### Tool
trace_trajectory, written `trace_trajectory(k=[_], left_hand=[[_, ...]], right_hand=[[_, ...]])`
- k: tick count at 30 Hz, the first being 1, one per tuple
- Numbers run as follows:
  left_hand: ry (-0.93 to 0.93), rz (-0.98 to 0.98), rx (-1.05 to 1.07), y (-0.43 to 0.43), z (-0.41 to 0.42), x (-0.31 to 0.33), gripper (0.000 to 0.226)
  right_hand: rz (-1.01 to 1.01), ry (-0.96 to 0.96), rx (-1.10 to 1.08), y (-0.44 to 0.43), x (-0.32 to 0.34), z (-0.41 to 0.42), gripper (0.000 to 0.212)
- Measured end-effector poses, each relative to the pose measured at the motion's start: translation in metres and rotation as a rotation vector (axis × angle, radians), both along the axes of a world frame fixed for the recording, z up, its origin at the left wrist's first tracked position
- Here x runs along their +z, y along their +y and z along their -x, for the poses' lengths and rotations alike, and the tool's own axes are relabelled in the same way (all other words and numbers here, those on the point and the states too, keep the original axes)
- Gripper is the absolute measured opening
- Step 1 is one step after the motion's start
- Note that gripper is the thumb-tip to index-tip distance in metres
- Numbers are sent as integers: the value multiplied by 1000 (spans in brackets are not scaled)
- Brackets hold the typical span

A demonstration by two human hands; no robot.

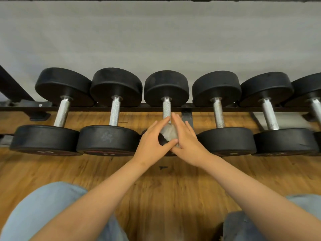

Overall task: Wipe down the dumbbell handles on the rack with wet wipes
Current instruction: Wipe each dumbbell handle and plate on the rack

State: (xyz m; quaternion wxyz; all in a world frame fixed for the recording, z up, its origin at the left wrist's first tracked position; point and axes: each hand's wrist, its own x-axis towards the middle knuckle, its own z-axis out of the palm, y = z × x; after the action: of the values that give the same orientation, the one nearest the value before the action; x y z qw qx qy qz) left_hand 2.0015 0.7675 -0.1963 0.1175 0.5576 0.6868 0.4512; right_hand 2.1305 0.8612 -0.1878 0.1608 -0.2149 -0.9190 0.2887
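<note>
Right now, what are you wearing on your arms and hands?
The left forearm and right forearm are bare, no sleeves in view. The left hand and right hand wear no gloves, rings, watch or bands that I can see. Light blue trousers cover the knees.

Six black round-head dumbbells (114, 87) parked side by side on the rack (86, 108), row running 9 to 3 o'clock, knurled steel handles (115, 110) pointing 12 to 6. Crumpled whitish wet wipe (169, 133) is bunched at the third handle (166, 108)'s 6 o'clock end.
</note>
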Motion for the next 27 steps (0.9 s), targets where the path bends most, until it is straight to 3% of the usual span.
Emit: trace_trajectory(k=[5, 10, 13, 16, 19, 21, 27], left_hand=[[140, -66, -29, 9, -3, 1, 56], [176, -101, -33, 7, 2, 1, 34], [188, -149, 24, 5, 13, 3, 26], [247, -184, 161, 1, 31, 6, 23], [399, -168, 115, -4, 28, 4, 39], [503, -135, 38, -4, 12, -3, 46], [510, -6, -119, -18, -15, -29, 58]], right_hand=[[12, 12, -1, 13, -7, -2, 97], [72, -41, 99, 20, -12, -4, 121], [354, 36, 81, 24, -4, -6, 107], [553, 155, -82, 22, -2, -2, 85], [466, 288, -291, 10, -13, 12, 46], [392, 402, -409, 1, -20, 20, 32], [278, 506, -494, -5, -26, 28, 40]])
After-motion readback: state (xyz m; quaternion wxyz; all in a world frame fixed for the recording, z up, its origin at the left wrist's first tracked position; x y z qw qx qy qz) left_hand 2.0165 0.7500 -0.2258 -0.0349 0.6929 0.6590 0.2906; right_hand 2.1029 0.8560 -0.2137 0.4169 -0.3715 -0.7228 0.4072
